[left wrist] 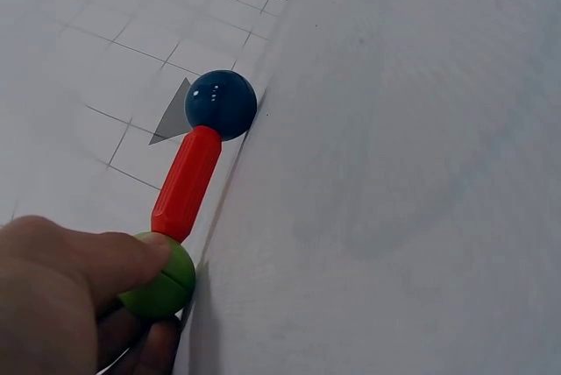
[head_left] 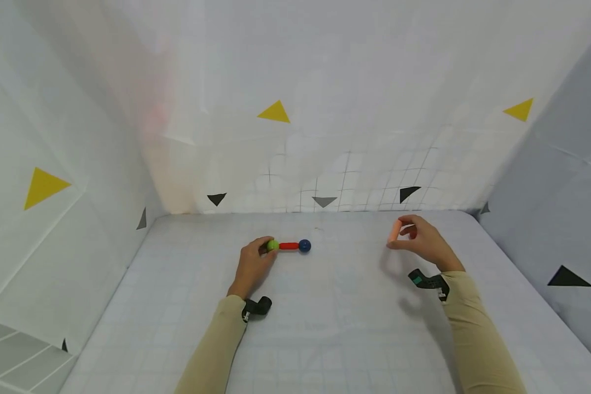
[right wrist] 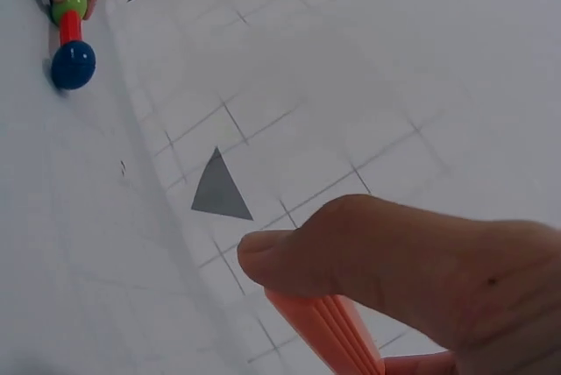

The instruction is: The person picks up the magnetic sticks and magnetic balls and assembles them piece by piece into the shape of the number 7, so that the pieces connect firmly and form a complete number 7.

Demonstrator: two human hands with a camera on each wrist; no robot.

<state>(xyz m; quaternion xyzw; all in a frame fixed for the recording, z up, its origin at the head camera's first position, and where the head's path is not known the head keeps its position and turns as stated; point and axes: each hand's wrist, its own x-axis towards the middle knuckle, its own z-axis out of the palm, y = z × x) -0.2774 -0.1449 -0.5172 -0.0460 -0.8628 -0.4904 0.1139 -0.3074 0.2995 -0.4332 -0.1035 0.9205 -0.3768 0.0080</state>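
Observation:
My left hand (head_left: 255, 264) pinches a green ball (left wrist: 166, 283) between thumb and fingers. A ribbed red rod (head_left: 289, 246) joins this ball to a glossy dark blue ball (left wrist: 221, 105), and the joined piece points right, over the table. Over on the right side, my right hand (head_left: 425, 242) holds an orange rod (head_left: 395, 231) by its ends between thumb and finger, raised above the table and apart from the left piece. In the right wrist view the thumb covers one end of that rod. A small reddish patch shows among the right fingers; its nature is unclear.
Both hands work over a white table (head_left: 335, 317) with a faint grid. A white back wall (head_left: 374, 65) with yellow and black triangles rises behind it, and side walls stand left and right. Dark wrist cameras (head_left: 258, 306) sit on both wrists.

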